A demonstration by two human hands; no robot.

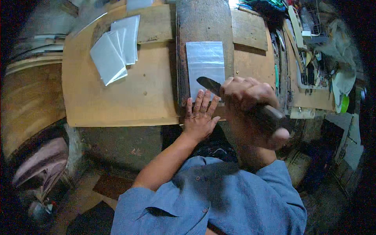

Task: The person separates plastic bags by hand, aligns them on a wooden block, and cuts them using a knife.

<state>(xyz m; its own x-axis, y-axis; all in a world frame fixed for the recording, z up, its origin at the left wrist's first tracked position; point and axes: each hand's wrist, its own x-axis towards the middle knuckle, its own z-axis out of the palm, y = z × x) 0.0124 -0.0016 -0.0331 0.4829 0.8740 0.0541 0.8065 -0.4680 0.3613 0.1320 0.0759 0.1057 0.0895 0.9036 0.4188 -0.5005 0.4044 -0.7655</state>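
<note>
A stack of clear plastic bags (pixel 206 62) lies on a dark wooden plank (pixel 205 19). My left hand (pixel 199 117) lies flat over the near edge of the stack, fingers spread and pointing away from me. To its right, my right hand (pixel 250 94) is raised, wrapped round a knife. The dark, rounded-tip blade of the knife (pixel 207 84) points left, just above my left fingertips and over the bags. Part of the grip is hidden by my fingers and blurred.
More plastic bags (pixel 113 51) lie fanned out on the light wooden table (pixel 121 102) at left. Flat boards (pixel 250 31) flank the plank. On the right is a shelf cluttered with tools and a white tray (pixel 311 80); a green ring (pixel 345 104) hangs there.
</note>
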